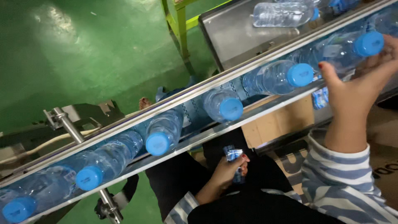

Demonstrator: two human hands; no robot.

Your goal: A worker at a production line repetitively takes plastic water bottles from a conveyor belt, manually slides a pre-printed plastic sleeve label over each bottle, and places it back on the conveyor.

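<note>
A clear plastic water bottle with a blue cap (368, 43) stands near the upper end of a narrow conveyor (215, 132), and the person's right hand (356, 87) is against it, thumb raised toward the neighbouring bottle, fingers wrapped round the far side below the cap. That grip looks partly closed on the bottle's shoulder, though the fingertips are hidden behind the plastic, so how firmly it holds cannot be told. The left hand (228, 168) rests low over the lap, its grip closed on a small stack of blue printed labels (233, 154).

Down the line, more capped bottles (222, 105) ride between the steel guide rails (137, 114), spaced apart and leaning with the camera's tilt. Another bottle lies on its side (284, 13) on a steel tray (232, 33) beyond the belt. Brown cardboard (273, 124) sits under the conveyor by the striped sleeve (340, 174), and the floor (83, 49) is glossy green.

Judged from here, the work in hand is steadying a bottle while a label is readied. It would go best with the right hand holding the bottle below the cap rather than squeezing the thin wall, keeping it upright between the rails, and with the left hand peeling off one label only, so it meets the bottle squarely and the neighbouring bottles are not knocked.
</note>
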